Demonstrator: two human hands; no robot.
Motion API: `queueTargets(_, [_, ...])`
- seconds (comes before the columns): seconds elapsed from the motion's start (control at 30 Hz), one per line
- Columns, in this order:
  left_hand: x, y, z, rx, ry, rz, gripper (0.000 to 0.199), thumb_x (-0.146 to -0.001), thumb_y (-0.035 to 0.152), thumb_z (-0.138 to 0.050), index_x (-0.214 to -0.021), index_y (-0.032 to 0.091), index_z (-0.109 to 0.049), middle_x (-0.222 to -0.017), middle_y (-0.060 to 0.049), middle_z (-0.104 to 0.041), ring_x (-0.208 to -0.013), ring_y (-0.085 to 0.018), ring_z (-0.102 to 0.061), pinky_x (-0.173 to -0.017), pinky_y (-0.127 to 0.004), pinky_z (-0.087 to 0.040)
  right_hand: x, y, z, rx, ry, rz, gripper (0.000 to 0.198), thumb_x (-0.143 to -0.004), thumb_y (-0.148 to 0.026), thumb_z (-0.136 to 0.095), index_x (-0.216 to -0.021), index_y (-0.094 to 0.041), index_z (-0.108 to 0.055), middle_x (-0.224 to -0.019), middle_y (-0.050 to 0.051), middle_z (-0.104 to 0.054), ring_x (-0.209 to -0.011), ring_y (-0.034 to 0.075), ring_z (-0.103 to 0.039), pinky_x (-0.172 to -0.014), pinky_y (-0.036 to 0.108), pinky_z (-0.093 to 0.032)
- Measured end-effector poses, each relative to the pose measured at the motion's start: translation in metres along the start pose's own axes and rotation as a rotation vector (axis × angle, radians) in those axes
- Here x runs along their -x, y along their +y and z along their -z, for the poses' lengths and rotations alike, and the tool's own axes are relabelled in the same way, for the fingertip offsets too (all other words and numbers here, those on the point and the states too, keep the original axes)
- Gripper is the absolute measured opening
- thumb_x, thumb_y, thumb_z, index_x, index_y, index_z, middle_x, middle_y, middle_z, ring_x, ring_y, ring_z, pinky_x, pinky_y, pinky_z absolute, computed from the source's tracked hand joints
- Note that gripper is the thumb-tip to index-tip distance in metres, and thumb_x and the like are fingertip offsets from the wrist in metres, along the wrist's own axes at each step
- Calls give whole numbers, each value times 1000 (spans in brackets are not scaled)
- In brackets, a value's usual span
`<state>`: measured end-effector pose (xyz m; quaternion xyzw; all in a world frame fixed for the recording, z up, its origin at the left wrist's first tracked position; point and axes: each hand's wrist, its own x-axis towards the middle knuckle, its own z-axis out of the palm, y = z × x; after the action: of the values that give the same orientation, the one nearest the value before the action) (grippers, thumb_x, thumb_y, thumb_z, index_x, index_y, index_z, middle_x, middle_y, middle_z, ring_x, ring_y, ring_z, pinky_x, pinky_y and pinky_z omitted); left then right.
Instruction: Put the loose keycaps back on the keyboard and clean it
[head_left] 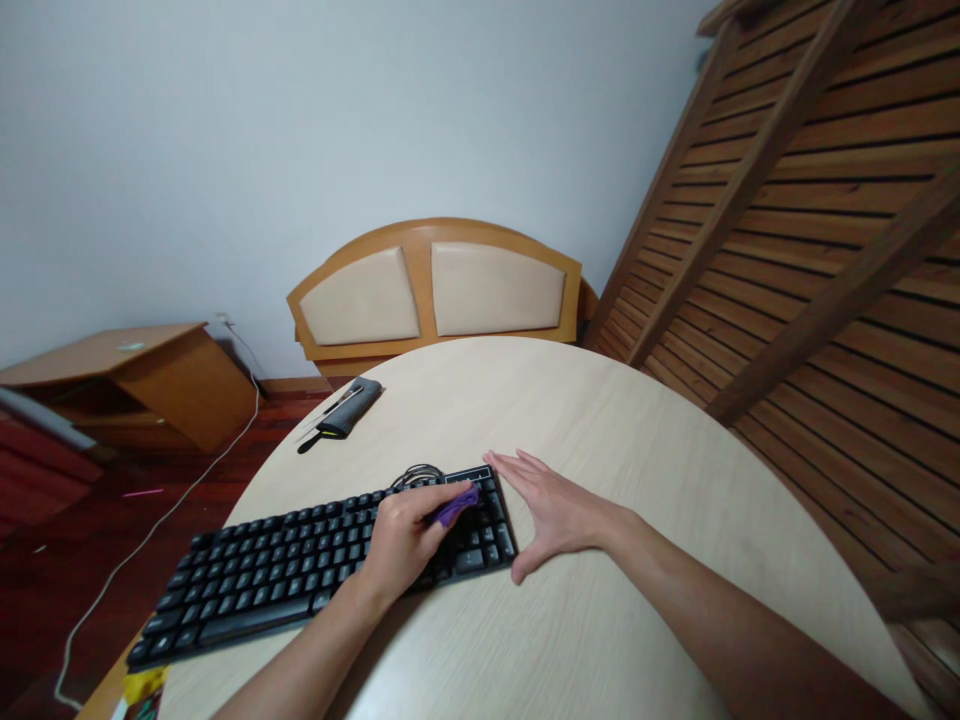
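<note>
A black keyboard (292, 560) lies slantwise on the round table, its left end near the table's edge. My left hand (409, 530) is closed around a folded purple cloth (456, 505), which is pressed onto the keys near the keyboard's right end. Beside that end, my right hand (551, 510) lies open with thumb and fingers spread, the fingertips and thumb against the keyboard's right side. Behind the keyboard sits a coiled dark cable (420, 474), partly hidden by the keyboard and my left hand.
On the pale table (637, 440), a grey pouch (361, 405) with a thin tool on it lies at the back left. Beyond stands a padded wooden headboard (431, 290). A slatted wooden panel (810, 250) leans at right; a wooden cabinet (180, 385) and white cord (165, 515) are left.
</note>
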<state>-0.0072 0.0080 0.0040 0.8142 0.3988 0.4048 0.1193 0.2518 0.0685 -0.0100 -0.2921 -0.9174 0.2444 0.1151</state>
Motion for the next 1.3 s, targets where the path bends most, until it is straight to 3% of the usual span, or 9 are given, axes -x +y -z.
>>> queueTargets(0.17, [0,-6,-1,-76,55,83,29,-91,15,-62,-116,24,-74,-106,-3,-79,-90,-20,-77,-81,-30,-62,-1,-5,-2,-12,2,6,141,-57,-73,-81,-161,-9,-11,-164,23,-17,-152,35,-20,-126,51,-4])
queueTargets(0.47, [1,-8,-6,-165,-41,19,40,-87,7,-59,-119,26,-72,-110,-2,-78,-94,-20,-76,-85,-33,-62,-3,-14,-7,-31,-4,62,135,-59,-73,-80,-161,-12,-16,-165,20,-19,-152,34,-19,-126,52,-7])
queueTargets(0.67, [0,-10,-11,-114,-162,-124,44,-86,2,-55,-118,24,-73,-123,-5,-73,-112,-21,-71,-97,-37,-58,-3,-13,-8,-30,-5,63,133,-60,-75,-78,-160,-10,-20,-165,20,-20,-152,33,-19,-126,49,-7])
queueTargets(0.87, [-5,-3,-7,-97,-265,-192,50,-83,-4,-51,-119,23,-73,-122,-4,-73,-118,-20,-67,-101,-36,-56,-2,-10,-9,-25,11,75,130,-61,-73,-79,-160,-13,-21,-165,19,-21,-152,33,-20,-126,50,-8])
queueTargets(1.07, [-11,12,-3,-2,-404,-285,36,-91,6,-57,-119,21,-73,-117,-7,-75,-114,-19,-70,-104,-32,-53,-1,-11,-10,-5,21,64,130,-61,-70,-80,-159,-10,-21,-163,21,-24,-151,34,-23,-126,51,-8])
queueTargets(1.3, [-9,14,-1,67,-515,-299,35,-97,14,-55,-127,25,-69,-120,-4,-74,-117,-18,-68,-104,-29,-53,-2,-11,-10,0,36,83,127,-59,-63,-82,-159,-13,-21,-163,20,-27,-150,35,-25,-125,52,-9])
